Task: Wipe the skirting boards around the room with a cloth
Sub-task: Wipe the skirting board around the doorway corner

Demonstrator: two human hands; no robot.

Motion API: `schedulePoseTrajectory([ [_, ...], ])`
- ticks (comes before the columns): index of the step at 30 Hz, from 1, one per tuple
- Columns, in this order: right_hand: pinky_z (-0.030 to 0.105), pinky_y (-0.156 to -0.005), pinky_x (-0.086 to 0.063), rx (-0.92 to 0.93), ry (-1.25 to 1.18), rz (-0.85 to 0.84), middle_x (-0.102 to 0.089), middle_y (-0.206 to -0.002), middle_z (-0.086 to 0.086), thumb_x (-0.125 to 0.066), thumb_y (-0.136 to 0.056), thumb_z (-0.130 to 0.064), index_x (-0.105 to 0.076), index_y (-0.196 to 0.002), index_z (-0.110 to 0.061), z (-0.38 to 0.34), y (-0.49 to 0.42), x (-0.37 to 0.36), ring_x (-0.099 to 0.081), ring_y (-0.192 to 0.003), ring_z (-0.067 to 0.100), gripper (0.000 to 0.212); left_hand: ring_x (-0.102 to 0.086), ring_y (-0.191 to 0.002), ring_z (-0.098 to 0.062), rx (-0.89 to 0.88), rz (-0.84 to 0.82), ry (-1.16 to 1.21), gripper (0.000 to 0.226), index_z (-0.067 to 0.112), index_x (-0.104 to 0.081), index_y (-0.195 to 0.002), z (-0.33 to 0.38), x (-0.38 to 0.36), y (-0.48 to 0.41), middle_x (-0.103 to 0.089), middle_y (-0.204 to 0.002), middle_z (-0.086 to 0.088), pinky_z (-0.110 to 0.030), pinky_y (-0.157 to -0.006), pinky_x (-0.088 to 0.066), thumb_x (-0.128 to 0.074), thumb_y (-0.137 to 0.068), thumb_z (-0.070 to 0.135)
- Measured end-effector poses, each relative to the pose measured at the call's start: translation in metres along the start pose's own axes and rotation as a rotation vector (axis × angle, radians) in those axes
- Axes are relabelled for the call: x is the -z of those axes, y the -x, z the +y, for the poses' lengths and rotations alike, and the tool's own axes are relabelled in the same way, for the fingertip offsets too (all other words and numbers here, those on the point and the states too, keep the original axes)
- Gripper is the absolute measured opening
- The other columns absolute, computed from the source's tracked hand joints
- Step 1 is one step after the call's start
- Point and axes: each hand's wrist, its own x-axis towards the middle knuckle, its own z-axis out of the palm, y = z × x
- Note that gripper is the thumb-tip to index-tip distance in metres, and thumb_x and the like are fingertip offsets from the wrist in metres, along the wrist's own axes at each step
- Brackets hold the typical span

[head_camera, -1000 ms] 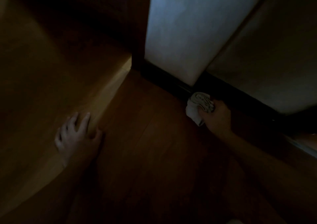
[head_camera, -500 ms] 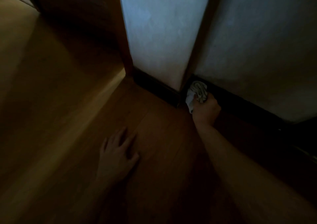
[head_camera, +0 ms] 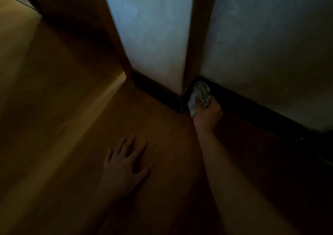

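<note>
Skirting board [head_camera: 252,106], R of corner post [head_camera: 196,45]: cloth [head_camera: 200,92] bunched against its end. R hand [head_camera: 209,115] fingers curled round cloth, prob. for pressure. L hand [head_camera: 124,164] fingers spread flat on floor [head_camera: 162,123], prob. bracing.

Left hand [head_camera: 124,164] and right hand [head_camera: 208,116] bare, forearms [head_camera: 225,171] uncovered.

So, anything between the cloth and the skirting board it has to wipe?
Nothing visible, though the light is dim. The right hand holds the cloth against the skirting board beside the corner post.
</note>
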Motion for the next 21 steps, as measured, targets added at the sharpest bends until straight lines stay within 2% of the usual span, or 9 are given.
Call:
schedulePoseTrajectory([
  [3, 0.016, -0.076, -0.043, 0.041, -0.026, -0.030, -0.072, -0.106, 0.009, -0.073, -0.088, -0.021, -0.071, -0.109, -0.006, 0.008, 0.011, -0.001, -0.066, -0.097, 0.017, 0.026, 0.025, -0.147, -0.007, 0.003, -0.003, -0.017, 0.076, 0.068, 0.015, -0.141, 0.003, 0.001, 0.001, 0.028, -0.160, 0.020, -0.050, -0.124, 0.001, -0.005, -0.072, 0.094],
  [5, 0.020, -0.079, -0.046, 0.085, -0.029, -0.057, -0.072, -0.105, 0.007, -0.073, -0.088, -0.020, -0.071, -0.109, -0.007, 0.012, 0.012, 0.004, -0.065, -0.096, 0.015, 0.025, 0.025, -0.149, -0.008, 0.011, 0.011, -0.017, 0.078, 0.068, 0.018, -0.141, 0.005, -0.001, 0.001, 0.027, -0.161, 0.019, -0.051, -0.124, 0.002, 0.001, -0.070, 0.096],
  [11, 0.024, -0.081, -0.048, 0.076, -0.050, -0.035, -0.072, -0.105, 0.011, -0.073, -0.087, -0.018, -0.070, -0.109, -0.004, 0.007, 0.001, 0.002, -0.065, -0.095, 0.017, 0.026, 0.023, -0.149, -0.010, 0.015, 0.033, 0.018, 0.076, 0.070, 0.013, -0.142, 0.002, -0.006, 0.000, 0.022, -0.163, 0.019, -0.053, -0.123, 0.002, -0.010, -0.074, 0.095],
  [14, 0.025, -0.082, -0.049, 0.127, 0.005, -0.080, -0.072, -0.105, 0.010, -0.073, -0.088, -0.020, -0.070, -0.108, -0.004, 0.014, 0.006, 0.006, -0.066, -0.096, 0.018, 0.026, 0.026, -0.149, -0.010, 0.014, 0.020, 0.022, 0.076, 0.070, 0.016, -0.140, 0.004, -0.005, -0.001, 0.025, -0.163, 0.019, -0.053, -0.123, 0.004, -0.008, -0.073, 0.095],
  [17, 0.023, -0.083, -0.047, 0.078, -0.058, -0.070, -0.071, -0.107, 0.010, -0.072, -0.088, -0.020, -0.069, -0.110, -0.004, 0.009, -0.001, 0.007, -0.064, -0.096, 0.015, 0.027, 0.024, -0.150, -0.011, 0.012, 0.021, 0.029, 0.078, 0.069, 0.012, -0.142, 0.005, -0.003, 0.000, 0.023, -0.163, 0.018, -0.053, -0.123, 0.004, -0.005, -0.072, 0.096],
  [19, 0.024, -0.085, -0.048, 0.043, -0.080, -0.103, -0.069, -0.110, 0.008, -0.071, -0.089, -0.018, -0.068, -0.113, -0.004, 0.006, 0.001, 0.006, -0.064, -0.100, 0.016, 0.028, 0.022, -0.151, -0.012, 0.010, 0.025, 0.022, 0.078, 0.067, 0.012, -0.143, 0.005, -0.003, 0.000, 0.022, -0.164, 0.017, -0.053, -0.124, 0.002, -0.007, -0.073, 0.095],
  [21, 0.030, -0.089, -0.052, 0.041, -0.092, -0.173, -0.069, -0.110, 0.009, -0.071, -0.089, -0.015, -0.068, -0.113, -0.004, 0.011, 0.007, 0.009, -0.065, -0.103, 0.019, 0.027, 0.021, -0.151, -0.012, 0.015, 0.026, 0.027, 0.077, 0.067, 0.012, -0.143, 0.006, -0.003, 0.000, 0.020, -0.165, 0.016, -0.053, -0.124, 0.002, -0.011, -0.075, 0.094],
])
